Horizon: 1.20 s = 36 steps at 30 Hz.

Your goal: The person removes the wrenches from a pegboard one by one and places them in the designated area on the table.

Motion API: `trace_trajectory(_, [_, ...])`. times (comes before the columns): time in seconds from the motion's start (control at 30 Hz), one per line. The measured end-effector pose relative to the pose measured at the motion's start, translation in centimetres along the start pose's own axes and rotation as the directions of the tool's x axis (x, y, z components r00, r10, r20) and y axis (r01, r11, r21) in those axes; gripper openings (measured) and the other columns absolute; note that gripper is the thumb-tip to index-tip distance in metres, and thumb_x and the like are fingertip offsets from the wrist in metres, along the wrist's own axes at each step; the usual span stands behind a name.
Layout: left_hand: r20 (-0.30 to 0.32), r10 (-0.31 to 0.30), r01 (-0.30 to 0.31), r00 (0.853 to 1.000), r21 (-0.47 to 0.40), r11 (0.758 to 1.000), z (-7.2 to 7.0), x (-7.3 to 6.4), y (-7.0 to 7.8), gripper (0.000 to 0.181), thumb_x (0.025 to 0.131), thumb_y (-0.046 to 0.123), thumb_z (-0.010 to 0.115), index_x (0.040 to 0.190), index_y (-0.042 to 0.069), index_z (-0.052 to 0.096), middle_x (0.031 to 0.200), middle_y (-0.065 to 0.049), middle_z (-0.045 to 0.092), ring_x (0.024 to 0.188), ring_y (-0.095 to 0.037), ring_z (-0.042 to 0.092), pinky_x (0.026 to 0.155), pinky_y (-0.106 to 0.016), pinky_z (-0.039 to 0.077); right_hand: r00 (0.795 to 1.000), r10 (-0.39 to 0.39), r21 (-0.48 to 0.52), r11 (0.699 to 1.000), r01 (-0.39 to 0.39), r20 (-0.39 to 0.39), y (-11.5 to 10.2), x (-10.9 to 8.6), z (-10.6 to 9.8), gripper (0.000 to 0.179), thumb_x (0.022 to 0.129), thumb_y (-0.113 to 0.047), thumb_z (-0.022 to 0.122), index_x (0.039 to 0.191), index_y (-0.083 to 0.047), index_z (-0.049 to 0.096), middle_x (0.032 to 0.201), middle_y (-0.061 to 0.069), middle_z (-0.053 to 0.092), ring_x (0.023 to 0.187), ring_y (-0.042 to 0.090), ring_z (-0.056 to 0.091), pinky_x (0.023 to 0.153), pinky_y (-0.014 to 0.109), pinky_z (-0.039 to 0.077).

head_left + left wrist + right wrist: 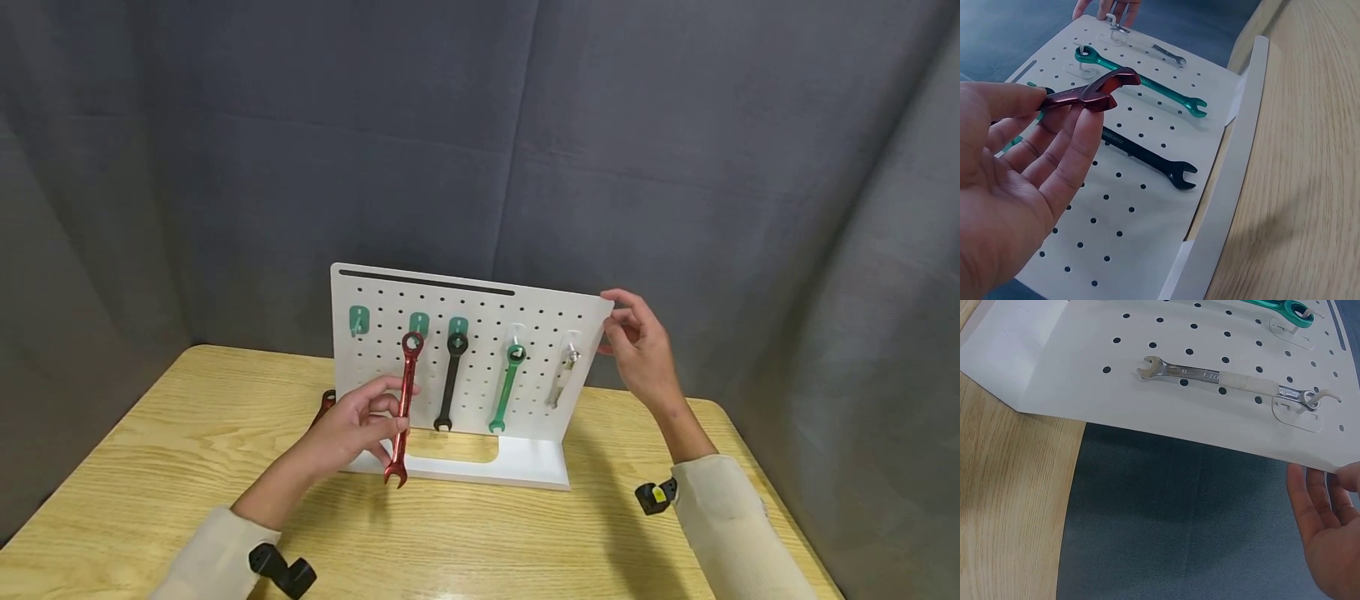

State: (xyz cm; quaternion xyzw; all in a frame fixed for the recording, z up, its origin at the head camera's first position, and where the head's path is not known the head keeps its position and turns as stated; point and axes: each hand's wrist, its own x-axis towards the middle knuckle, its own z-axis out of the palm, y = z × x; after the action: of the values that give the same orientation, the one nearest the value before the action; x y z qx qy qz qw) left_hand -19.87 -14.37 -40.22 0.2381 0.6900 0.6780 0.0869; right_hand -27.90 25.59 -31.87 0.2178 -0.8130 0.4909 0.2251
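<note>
My left hand [352, 425] pinches a red combination wrench [405, 408] between thumb and fingers, its ring end up and its open jaw down. In the head view that ring overlaps a green-backed hook [419, 322] on the white pegboard [465, 292]. On the board hang a black wrench [449, 387], a green wrench [506, 390] and a small silver wrench [1244, 381]. At the board's upper right corner, my right hand [641, 350] grips the edge with thumb and fingers. Behind my left wrist, part of another red wrench [327, 406] shows.
A bare green-backed hook [359, 320] sits at the board's far left. The board's white base [532, 462] rests on a wooden table [480, 542]. Dark grey curtain [450, 150] stands close behind and at both sides.
</note>
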Motion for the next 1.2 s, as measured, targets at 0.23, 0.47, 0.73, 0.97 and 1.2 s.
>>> trace_trajectory(0.23, [0.005,0.004,-0.004,1.0,0.019,1.0,-0.8,-1.2,-0.1,0.044,0.1,0.003,0.063,0.141,-0.005,0.048,0.099,-0.02,0.063,0.078,-0.024,0.066,0.061,-0.047,0.062,1.0,-0.007,-0.014,1.0,0.007,-0.003,-0.3,0.0,0.0,0.037,0.104,0.007,0.05,0.14,0.002,0.053,0.101,0.029,0.06,0.088,0.039,0.064,0.074,0.031,0.061])
trace_trajectory(0.47, [0.012,-0.015,0.015,1.0,0.0,1.0,-1.6,-2.7,-0.5,0.044,0.101,0.005,0.063,0.14,-0.004,0.045,0.097,-0.016,0.063,0.077,-0.023,0.065,0.061,-0.047,0.062,1.0,0.012,-0.008,1.0,-0.012,0.0,0.3,-0.1,-0.1,0.038,0.106,0.001,0.052,0.142,-0.008,0.055,0.101,0.021,0.062,0.088,0.026,0.066,0.075,0.024,0.06])
trace_trajectory(0.73, [0.006,-0.084,0.084,0.996,-0.002,0.996,-2.7,-4.5,-0.6,0.049,0.102,0.007,0.063,0.144,-0.006,0.041,0.103,-0.015,0.065,0.081,-0.022,0.065,0.062,-0.042,0.062,1.0,0.004,0.01,1.0,-0.004,0.008,0.4,0.0,-0.1,0.036,0.106,-0.002,0.053,0.141,-0.009,0.055,0.102,0.019,0.061,0.09,0.023,0.066,0.074,0.027,0.061])
trace_trajectory(0.97, [0.025,-0.097,0.098,0.995,-0.015,0.995,-4.0,-6.0,-1.4,0.049,0.104,0.007,0.061,0.145,-0.007,0.04,0.107,-0.026,0.061,0.083,-0.023,0.064,0.062,-0.043,0.061,1.0,-0.009,-0.001,1.0,0.009,0.006,0.6,0.0,-0.2,0.037,0.107,-0.002,0.052,0.143,-0.011,0.055,0.103,0.019,0.062,0.091,0.021,0.066,0.074,0.026,0.06])
trace_trajectory(1.2, [-0.019,-0.177,0.178,0.984,0.022,0.984,-5.7,-7.2,-2.1,0.056,0.104,0.01,0.062,0.149,-0.01,0.036,0.11,-0.026,0.06,0.083,-0.023,0.062,0.063,-0.037,0.06,1.0,-0.002,-0.007,1.0,0.002,0.012,0.6,-0.1,-0.2,0.037,0.107,-0.003,0.053,0.143,-0.012,0.055,0.104,0.019,0.062,0.091,0.02,0.066,0.075,0.028,0.06])
